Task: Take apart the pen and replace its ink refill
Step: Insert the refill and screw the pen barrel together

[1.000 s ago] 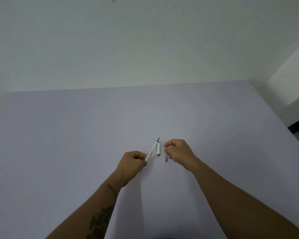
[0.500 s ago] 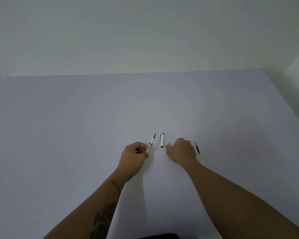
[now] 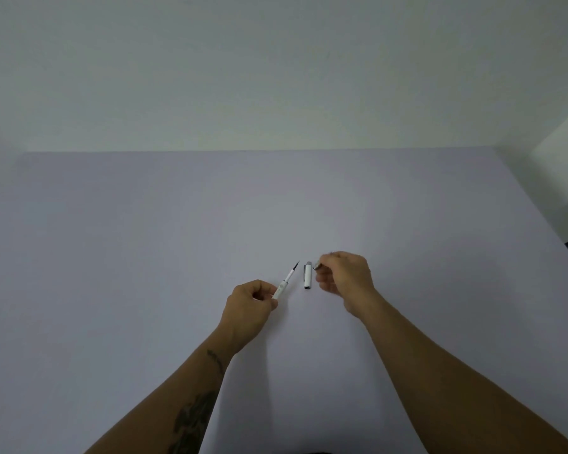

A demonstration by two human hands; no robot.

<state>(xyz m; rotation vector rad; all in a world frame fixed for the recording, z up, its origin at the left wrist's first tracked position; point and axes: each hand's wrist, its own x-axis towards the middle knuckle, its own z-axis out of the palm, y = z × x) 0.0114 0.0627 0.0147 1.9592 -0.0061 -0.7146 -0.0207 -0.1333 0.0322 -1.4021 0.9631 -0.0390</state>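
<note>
Holding the pen barrel (image 3: 281, 289) by its lower end, the left hand (image 3: 248, 303) is closed around it, and the refill (image 3: 291, 273) pokes out of the front with its dark tip aimed up and away toward the far side of the table (image 3: 112, 257). The right hand (image 3: 345, 276) pinches something small and dark at its fingertips (image 3: 318, 266) — probably the pen's tip piece, though it is too small to be sure. The cap (image 3: 308, 275) lies flat on the table between the hands, just beside the right fingers and a little apart from the refill.

The step in hand looks like fitting that small piece back over the refill point. To do it well, I would keep the barrel steady and tilted as it is, bring the piece in along the refill's own line rather than from the side, and let the point enter the hole before any twisting — forcing it crooked could bend the thin tip or cross the thread. The right hand has to pass over the cap, so lifting clear of it avoids rolling it away.
</note>
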